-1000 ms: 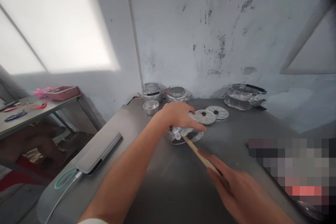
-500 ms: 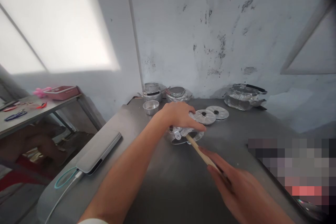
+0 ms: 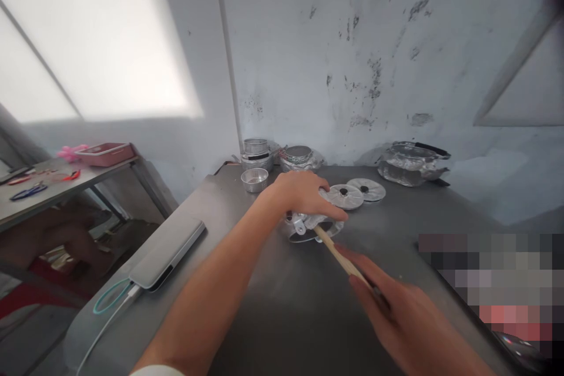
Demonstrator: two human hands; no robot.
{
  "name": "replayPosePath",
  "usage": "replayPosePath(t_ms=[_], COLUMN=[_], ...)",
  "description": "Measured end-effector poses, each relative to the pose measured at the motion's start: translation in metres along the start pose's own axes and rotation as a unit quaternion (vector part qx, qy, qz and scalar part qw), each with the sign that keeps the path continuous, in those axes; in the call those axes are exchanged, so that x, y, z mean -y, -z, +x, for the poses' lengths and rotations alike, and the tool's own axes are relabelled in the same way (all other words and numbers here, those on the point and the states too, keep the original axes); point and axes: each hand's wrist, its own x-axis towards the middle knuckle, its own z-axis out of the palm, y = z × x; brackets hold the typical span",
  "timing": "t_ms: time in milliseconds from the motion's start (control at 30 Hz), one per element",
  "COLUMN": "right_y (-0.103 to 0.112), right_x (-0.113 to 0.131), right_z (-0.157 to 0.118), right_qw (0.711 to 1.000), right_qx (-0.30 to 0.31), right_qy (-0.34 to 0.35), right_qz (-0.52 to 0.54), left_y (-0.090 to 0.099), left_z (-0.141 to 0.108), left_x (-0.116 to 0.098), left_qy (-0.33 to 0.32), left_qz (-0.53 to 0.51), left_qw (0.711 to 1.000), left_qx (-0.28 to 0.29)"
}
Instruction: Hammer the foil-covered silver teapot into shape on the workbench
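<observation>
My left hand lies over a shiny metal pot, which rests on its side on the grey table; its fingers curve round the pot and grip it. In my right hand is a light wooden stick, its far end inside the pot's dark opening. A metal bracket shows on the pot below my left hand. Just beyond that hand lie two round metal lids with black knobs, the nearer lid overlapping the farther lid.
A perforated metal cup, stacked metal pots and another pot stand at the back. A wrapped kettle is back right. A power bank with a cable lies left. A side table holds a pink tray.
The view has shifted very slightly. Both hands, the pot and the wooden stick keep almost the same arrangement.
</observation>
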Motion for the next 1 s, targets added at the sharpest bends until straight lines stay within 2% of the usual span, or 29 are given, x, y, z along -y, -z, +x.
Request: replayPosePath(t_ms=[200, 333, 500, 633, 833, 1000], right_y=[0.001, 0.004, 0.008, 0.008, 0.007, 0.01], right_x=[-0.004, 0.002, 0.021, 0.027, 0.025, 0.02], right_z=[0.0, 0.001, -0.001, -0.003, -0.001, 0.003], right_qw=[1.0, 0.995, 0.949, 0.927, 0.922, 0.912], right_qx=[0.017, -0.008, -0.006, 0.003, -0.001, 0.033], right_qy=[0.0, -0.06, -0.18, -0.224, -0.233, -0.229], right_qz=[0.015, 0.084, 0.26, 0.302, 0.31, 0.338], left_y=[0.001, 0.003, 0.003, 0.003, 0.007, 0.01], left_z=[0.0, -0.001, 0.001, 0.002, 0.002, -0.001], left_x=[-0.001, -0.002, 0.01, 0.026, 0.035, 0.037], left_qy=[0.001, 0.005, 0.0, -0.006, -0.001, -0.017], left_qz=[0.005, 0.004, -0.026, -0.081, -0.097, -0.106], left_qw=[1.0, 1.0, 1.0, 0.996, 0.995, 0.993], left_qx=[0.003, 0.011, 0.013, 0.023, 0.039, 0.045])
